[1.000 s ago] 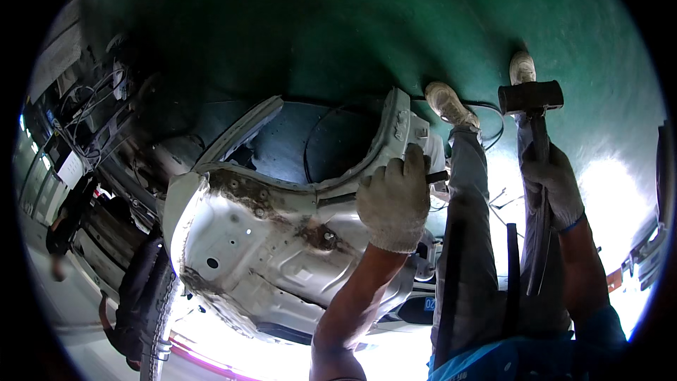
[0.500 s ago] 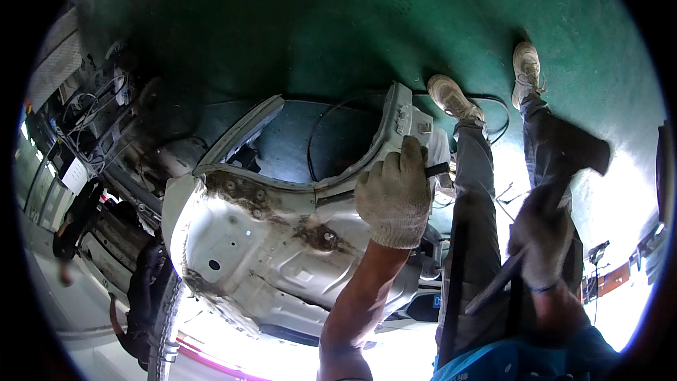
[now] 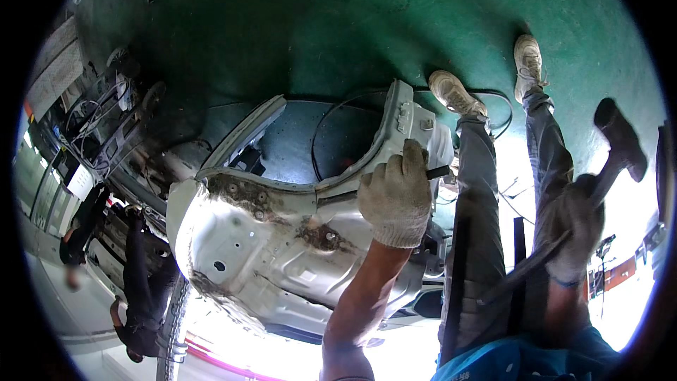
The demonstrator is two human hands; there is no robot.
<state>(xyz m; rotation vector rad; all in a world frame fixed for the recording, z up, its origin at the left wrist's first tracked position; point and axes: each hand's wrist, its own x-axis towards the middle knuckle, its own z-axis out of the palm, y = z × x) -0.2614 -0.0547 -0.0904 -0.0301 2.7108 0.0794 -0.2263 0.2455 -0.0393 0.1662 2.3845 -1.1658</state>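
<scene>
- Two gloved hands: the left hand point(image 3: 396, 201) closed around one metal bar point(image 3: 341, 198), the right hand point(image 3: 575, 229) around the handle of one hammer point(image 3: 621, 140).
- One bar: its tip at one pale car panel point(image 3: 303, 268).
- One hammer: head right of two legs point(image 3: 477, 197), well apart from the bar.
- Two light shoes point(image 3: 455, 92) on one green floor point(image 3: 317, 21).

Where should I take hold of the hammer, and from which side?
Probably the handle, around mid-length, coming from the person's right: it is long and slim, sloping from the thick head at the picture's upper right down to the lower left. The right hand wraps it there, with handle showing on both sides of the glove.
</scene>
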